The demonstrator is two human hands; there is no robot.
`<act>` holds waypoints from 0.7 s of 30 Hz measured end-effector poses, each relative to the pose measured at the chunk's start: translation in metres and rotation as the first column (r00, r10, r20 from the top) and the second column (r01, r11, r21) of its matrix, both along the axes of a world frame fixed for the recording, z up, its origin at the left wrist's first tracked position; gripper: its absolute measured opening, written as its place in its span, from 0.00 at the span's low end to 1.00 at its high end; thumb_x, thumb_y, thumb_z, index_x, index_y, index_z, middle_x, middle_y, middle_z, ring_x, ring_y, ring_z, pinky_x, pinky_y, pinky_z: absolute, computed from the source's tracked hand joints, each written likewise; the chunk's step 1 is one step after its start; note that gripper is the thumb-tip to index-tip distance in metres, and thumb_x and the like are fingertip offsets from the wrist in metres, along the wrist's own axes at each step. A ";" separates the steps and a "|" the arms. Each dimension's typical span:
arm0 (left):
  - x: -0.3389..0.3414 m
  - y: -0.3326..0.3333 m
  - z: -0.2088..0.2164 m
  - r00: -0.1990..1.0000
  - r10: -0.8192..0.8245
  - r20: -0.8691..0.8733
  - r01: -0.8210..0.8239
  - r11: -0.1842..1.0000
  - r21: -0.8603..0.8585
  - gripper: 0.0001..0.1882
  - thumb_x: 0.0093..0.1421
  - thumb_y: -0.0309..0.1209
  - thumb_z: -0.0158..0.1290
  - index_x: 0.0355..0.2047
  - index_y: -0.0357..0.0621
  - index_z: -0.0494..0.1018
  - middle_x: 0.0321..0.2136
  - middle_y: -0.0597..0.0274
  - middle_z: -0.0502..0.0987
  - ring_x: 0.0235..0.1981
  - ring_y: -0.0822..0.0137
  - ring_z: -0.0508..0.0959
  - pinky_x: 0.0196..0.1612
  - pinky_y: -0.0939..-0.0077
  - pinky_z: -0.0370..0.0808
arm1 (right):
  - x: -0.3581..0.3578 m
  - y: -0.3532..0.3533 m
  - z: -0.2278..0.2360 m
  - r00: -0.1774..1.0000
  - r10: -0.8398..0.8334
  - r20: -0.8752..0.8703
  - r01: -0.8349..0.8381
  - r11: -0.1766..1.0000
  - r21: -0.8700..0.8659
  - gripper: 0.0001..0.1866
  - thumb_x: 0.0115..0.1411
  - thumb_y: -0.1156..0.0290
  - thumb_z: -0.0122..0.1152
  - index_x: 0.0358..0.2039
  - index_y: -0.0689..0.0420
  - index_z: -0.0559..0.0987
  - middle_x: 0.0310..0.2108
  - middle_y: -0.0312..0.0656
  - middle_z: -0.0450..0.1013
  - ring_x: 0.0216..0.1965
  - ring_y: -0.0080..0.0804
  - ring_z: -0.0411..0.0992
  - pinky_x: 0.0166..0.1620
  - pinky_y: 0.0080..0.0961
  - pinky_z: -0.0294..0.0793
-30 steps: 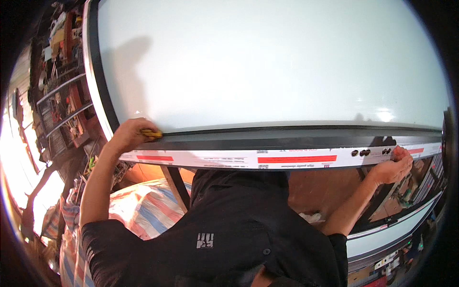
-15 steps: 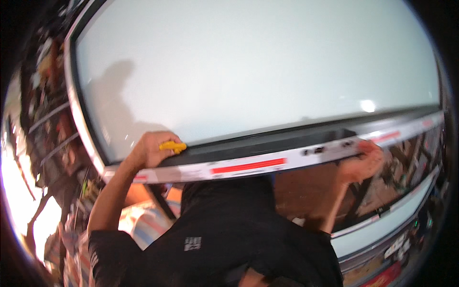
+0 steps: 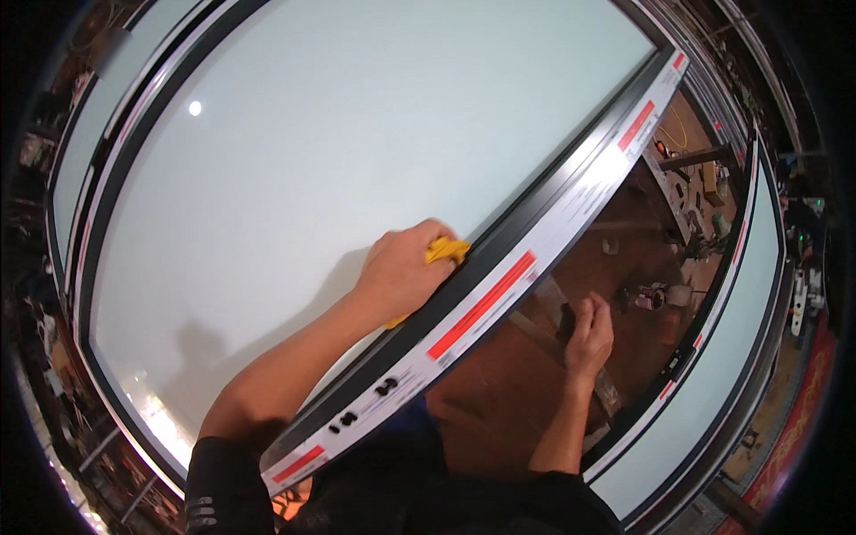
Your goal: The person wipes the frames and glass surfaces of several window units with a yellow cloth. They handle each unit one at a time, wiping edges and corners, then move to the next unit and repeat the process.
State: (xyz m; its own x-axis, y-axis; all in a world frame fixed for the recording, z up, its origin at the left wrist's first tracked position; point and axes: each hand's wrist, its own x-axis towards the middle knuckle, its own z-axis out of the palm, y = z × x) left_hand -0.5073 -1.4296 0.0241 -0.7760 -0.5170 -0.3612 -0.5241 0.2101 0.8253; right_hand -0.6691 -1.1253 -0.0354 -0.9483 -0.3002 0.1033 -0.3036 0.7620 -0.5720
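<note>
My left hand (image 3: 406, 267) is closed around a small yellow thing (image 3: 448, 251) whose kind I cannot make out; some of its yellow also shows below the fist. That hand rests at the inner edge of a dark frame (image 3: 499, 241), where it meets a large pale glass panel (image 3: 294, 178). Along the frame's outer side runs white film with red strips (image 3: 481, 306), and small black pieces (image 3: 385, 387) stick out nearer me. My right hand (image 3: 590, 339) hangs off the frame, beyond its outer side, fingers curled. A dark patch lies by its fingertips; whether it is held is unclear.
Another framed pale panel (image 3: 713, 401) stands to the right, with a black fitting (image 3: 678, 361) on its edge. Between the panels, the brown floor (image 3: 499, 401) shows a box (image 3: 715, 184) and scattered items. A further panel (image 3: 85, 192) edges the far left.
My view has turned and shifted rightward along the frame. My left hand has moved along it past the black pieces, still gripping the yellow thing. My right hand has come away from the frame.
</note>
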 end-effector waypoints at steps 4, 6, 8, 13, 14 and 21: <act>-0.134 -0.015 -0.015 0.993 -0.060 -0.100 0.038 0.978 -0.207 0.17 0.54 0.35 0.60 0.43 0.42 0.80 0.36 0.45 0.83 0.39 0.47 0.83 0.46 0.60 0.78 | 0.009 0.002 -0.003 0.997 -0.036 -0.076 0.040 0.998 0.054 0.18 0.69 0.56 0.59 0.45 0.60 0.82 0.38 0.47 0.80 0.37 0.45 0.79 0.43 0.38 0.75; -0.207 -0.023 -0.019 0.984 -0.053 -0.172 0.008 0.968 -0.250 0.17 0.54 0.36 0.60 0.42 0.41 0.80 0.38 0.44 0.83 0.41 0.46 0.83 0.48 0.58 0.78 | 0.006 0.002 0.000 0.997 -0.023 -0.078 0.028 0.998 0.057 0.19 0.69 0.55 0.59 0.44 0.59 0.82 0.38 0.46 0.80 0.36 0.45 0.79 0.41 0.38 0.75; -0.265 -0.022 -0.019 0.974 0.016 -0.228 -0.078 0.961 -0.265 0.18 0.54 0.37 0.61 0.43 0.41 0.80 0.38 0.44 0.83 0.42 0.45 0.83 0.49 0.57 0.78 | 0.002 0.003 0.002 0.995 0.020 -0.098 -0.013 0.997 0.070 0.19 0.69 0.55 0.58 0.43 0.60 0.82 0.37 0.46 0.80 0.36 0.44 0.79 0.40 0.38 0.74; -0.289 -0.020 -0.024 0.963 0.033 -0.268 -0.099 0.966 -0.238 0.19 0.55 0.38 0.61 0.45 0.43 0.80 0.39 0.44 0.83 0.43 0.44 0.83 0.50 0.58 0.78 | 0.001 0.002 0.002 0.985 0.039 -0.168 -0.021 0.994 0.105 0.19 0.69 0.55 0.59 0.42 0.60 0.82 0.36 0.46 0.80 0.35 0.45 0.79 0.40 0.38 0.74; -0.275 -0.023 -0.025 0.972 -0.022 -0.235 -0.036 0.970 -0.241 0.19 0.55 0.38 0.61 0.45 0.44 0.80 0.39 0.44 0.83 0.43 0.44 0.83 0.50 0.58 0.78 | 0.002 0.001 0.002 0.982 0.048 -0.183 -0.029 0.994 0.107 0.19 0.69 0.55 0.59 0.41 0.60 0.82 0.36 0.45 0.80 0.35 0.44 0.79 0.40 0.38 0.74; -0.075 -0.019 -0.013 0.982 -0.191 0.011 0.190 0.969 -0.156 0.20 0.57 0.40 0.62 0.49 0.49 0.80 0.40 0.45 0.84 0.41 0.46 0.83 0.48 0.59 0.79 | 0.008 -0.009 0.014 0.995 0.004 -0.097 0.000 0.999 0.032 0.18 0.70 0.55 0.58 0.40 0.59 0.82 0.35 0.46 0.80 0.36 0.46 0.79 0.40 0.38 0.74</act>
